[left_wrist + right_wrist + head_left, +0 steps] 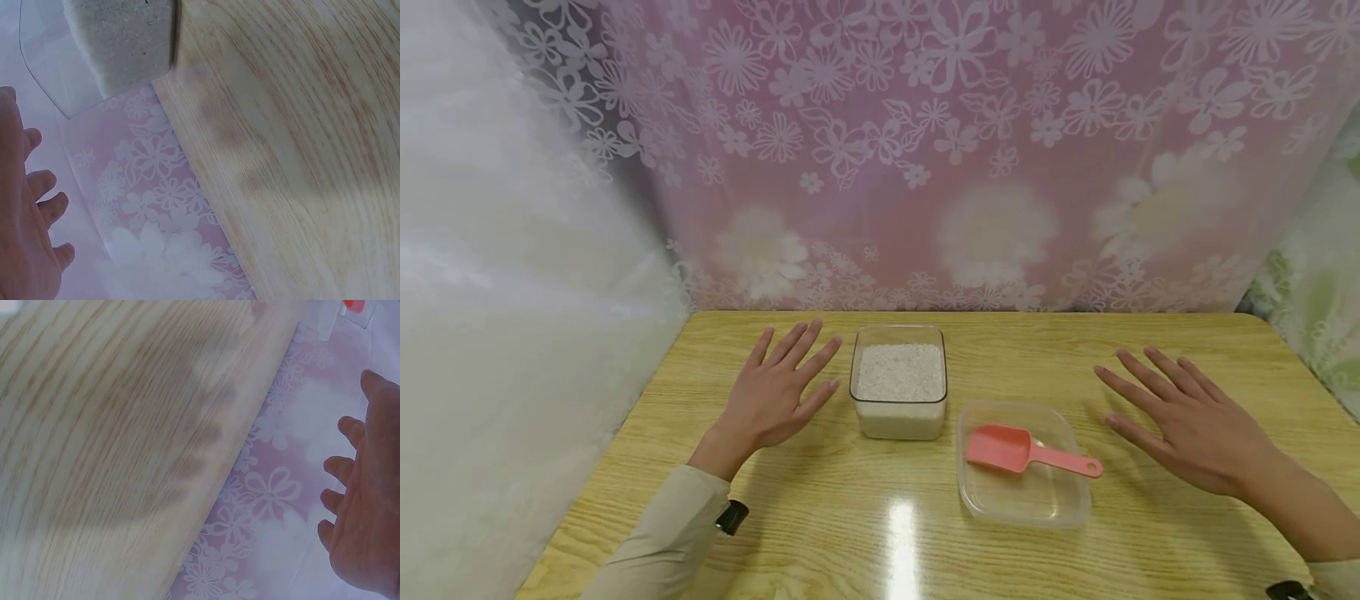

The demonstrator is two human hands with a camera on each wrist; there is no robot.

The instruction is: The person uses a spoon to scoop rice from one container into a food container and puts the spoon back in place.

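Observation:
In the head view a clear square container (901,421) stands on the table, filled most of the way with pale grains that look like rice (901,372). My left hand (775,396) is just left of it, fingers spread and holding nothing. To the right of that container sits a shallow clear plastic box (1022,504). A pink scoop (1000,448) lies across it, its handle reaching over the right rim. Further right, my right hand (1195,425) hovers with fingers spread, also holding nothing. The left wrist view shows the grain container (125,50) beyond the left fingers.
The wood-grain table (820,533) ends at the back against a pink flowered curtain (880,208). A whitish sheet (535,292) hangs along the left side, and a green-patterned one (1315,300) hangs on the right. Dark bands (732,517) sit at the wrists.

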